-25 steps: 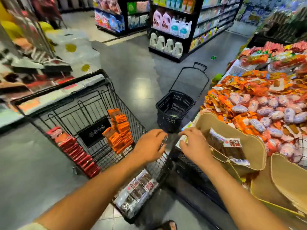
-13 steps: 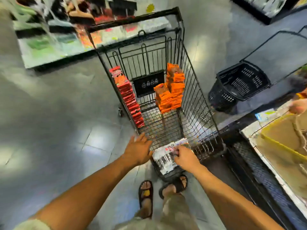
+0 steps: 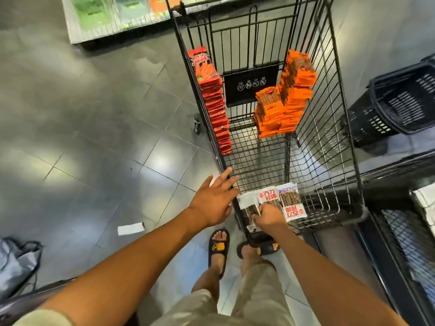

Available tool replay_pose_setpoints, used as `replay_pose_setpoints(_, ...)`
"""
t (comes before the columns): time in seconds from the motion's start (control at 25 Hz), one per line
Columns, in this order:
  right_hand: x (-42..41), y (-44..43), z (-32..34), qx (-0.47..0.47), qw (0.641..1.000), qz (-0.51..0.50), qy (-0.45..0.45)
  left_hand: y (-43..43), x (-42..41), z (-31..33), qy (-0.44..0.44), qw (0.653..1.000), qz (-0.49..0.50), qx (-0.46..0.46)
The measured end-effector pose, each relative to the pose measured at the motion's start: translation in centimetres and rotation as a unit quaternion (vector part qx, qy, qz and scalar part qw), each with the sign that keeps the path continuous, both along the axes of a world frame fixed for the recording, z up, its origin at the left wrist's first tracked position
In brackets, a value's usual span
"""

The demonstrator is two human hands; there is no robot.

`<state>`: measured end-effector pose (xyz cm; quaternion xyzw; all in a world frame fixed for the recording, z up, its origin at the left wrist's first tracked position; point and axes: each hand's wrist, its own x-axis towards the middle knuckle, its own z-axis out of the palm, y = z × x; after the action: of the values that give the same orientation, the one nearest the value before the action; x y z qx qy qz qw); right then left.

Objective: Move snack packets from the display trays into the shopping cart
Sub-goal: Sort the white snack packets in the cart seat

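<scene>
right hand [image 3: 268,218] grips white packets [image 3: 291,200] inside cart [image 3: 329,118] | left hand [image 3: 213,201] spread, empty, beside it | red stack [image 3: 211,95], orange stack [image 3: 288,97] loaded beyond hands | trays unseen, remainder unknown

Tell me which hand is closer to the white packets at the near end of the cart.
Right. The right hand has its grip on the white packets at their near edge; the left hand is open at the left rim of the cart, just left of them.
</scene>
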<state>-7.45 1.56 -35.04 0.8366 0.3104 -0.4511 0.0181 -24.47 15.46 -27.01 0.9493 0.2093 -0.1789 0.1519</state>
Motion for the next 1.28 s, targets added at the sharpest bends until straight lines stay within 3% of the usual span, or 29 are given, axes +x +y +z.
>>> replay_pose_setpoints(0.16,1.0,0.6,2.1,0.040,0.993,-0.091,0.057,0.1,1.0,1.6,-0.018,0.998,0.049,-0.047)
replay_pose_setpoints(0.28,3.1,1.3,5.7,0.115,0.968,-0.181,0.134,-0.6,2.4,3.2,-0.142,0.956,0.197,-0.162)
replay_pose_setpoints(0.36,4.7,1.7,8.6,0.170,0.922,-0.255,0.237,-1.1,3.9,3.6,-0.200,0.863,0.361,-0.290)
replay_pose_setpoints(0.48,6.0,2.0,11.0,0.210,0.872,-0.272,0.350,-1.2,6.4,3.7,-0.193,0.679,0.504,-0.497)
replay_pose_setpoints(0.52,6.0,2.1,11.3,0.211,0.868,-0.263,0.363,-1.3,7.0,3.5,-0.191,0.645,0.511,-0.535)
replay_pose_setpoints(0.6,6.2,2.3,11.0,0.209,0.871,-0.249,0.369,-1.3,7.7,3.1,-0.199,0.614,0.525,-0.555)
replay_pose_setpoints(0.72,7.5,1.7,8.3,0.184,0.907,-0.226,0.302,-1.3,7.7,1.6,-0.183,0.637,0.539,-0.520)
replay_pose_setpoints(0.84,10.1,0.3,3.7,0.111,0.965,-0.215,0.098,-1.3,7.2,0.2,-0.179,0.642,0.555,-0.497)
replay_pose_setpoints(0.96,12.4,-1.3,0.3,0.006,0.989,-0.140,-0.043,-1.3,7.0,-0.6,-0.190,0.645,0.560,-0.484)
replay_pose_setpoints(1.28,13.0,-1.5,-4.9,-0.044,0.995,-0.056,-0.077,-1.0,7.4,-0.5,-0.155,0.679,0.551,-0.460)
